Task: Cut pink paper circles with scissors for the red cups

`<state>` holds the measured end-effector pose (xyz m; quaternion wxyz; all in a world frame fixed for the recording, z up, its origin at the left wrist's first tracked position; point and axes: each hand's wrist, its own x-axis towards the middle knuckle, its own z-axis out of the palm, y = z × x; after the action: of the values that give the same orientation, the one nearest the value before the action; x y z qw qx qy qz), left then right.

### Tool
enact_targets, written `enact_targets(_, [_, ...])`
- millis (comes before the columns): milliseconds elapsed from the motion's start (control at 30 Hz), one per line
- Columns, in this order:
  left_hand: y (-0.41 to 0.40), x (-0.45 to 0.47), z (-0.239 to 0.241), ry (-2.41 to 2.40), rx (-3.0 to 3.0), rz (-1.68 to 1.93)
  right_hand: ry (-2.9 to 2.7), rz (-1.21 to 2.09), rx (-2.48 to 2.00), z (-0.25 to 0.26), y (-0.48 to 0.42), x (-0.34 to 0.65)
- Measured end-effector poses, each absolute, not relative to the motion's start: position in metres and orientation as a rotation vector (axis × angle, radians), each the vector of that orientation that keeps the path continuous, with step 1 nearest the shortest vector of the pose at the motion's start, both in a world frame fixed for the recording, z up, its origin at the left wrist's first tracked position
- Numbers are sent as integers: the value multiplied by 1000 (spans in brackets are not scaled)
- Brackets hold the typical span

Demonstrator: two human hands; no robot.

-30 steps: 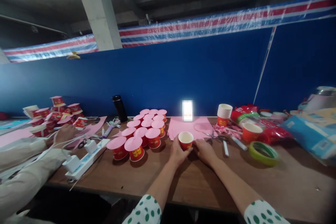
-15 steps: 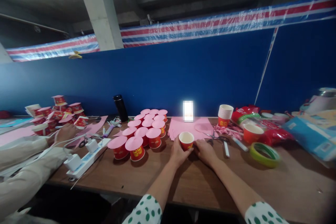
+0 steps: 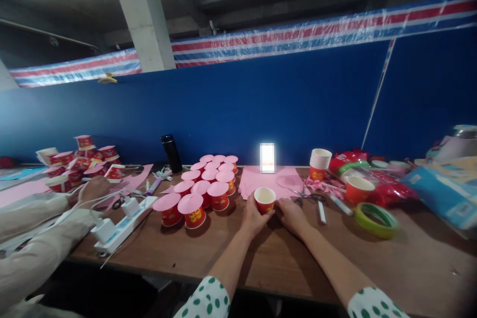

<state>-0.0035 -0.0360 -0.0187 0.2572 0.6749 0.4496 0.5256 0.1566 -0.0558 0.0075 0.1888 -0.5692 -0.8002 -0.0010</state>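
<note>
My left hand (image 3: pixel 254 216) is wrapped round a red paper cup (image 3: pixel 265 200) with a white inside and gold print, its mouth facing up. My right hand (image 3: pixel 291 216) rests just right of the cup with its fingers curled in; whether they hold something is hidden. Behind the cup lie stacked pink paper sheets (image 3: pixel 257 179). To the left stand several upside-down red cups (image 3: pixel 219 202), each with a pink paper disc (image 3: pixel 190 203) on top. Scissors (image 3: pixel 311 198) lie beyond my right hand.
Right: stacked cups (image 3: pixel 320 160), a single cup (image 3: pixel 358 190), green tape (image 3: pixel 376 219), white pens (image 3: pixel 321 212), red plastic bags (image 3: pixel 395 191). Left: a power strip (image 3: pixel 124 223), a black flask (image 3: pixel 171 153), a co-worker's hand (image 3: pixel 93 190) near piled cups (image 3: pixel 76 164). A blue partition (image 3: pixel 238 109) stands behind.
</note>
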Motion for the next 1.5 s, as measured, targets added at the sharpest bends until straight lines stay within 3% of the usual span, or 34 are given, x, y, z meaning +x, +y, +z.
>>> enact_targets(767, [-36, -3, -18, 1243, 1860, 1425, -2227, -62, -1580, 3, -54, 158])
enact_targets(1000, [-35, -3, -18, 1263, 1855, 1417, -1978, -180, -1582, -2, -48, 171])
enact_targets(1300, [-38, -3, -14, 1260, 1814, 1400, -1614, -463, -2012, 5, -49, 199])
enact_targets(1500, [-38, -3, -15, 1239, 1783, 1412, -1586, -324, -2334, 12, -53, 214])
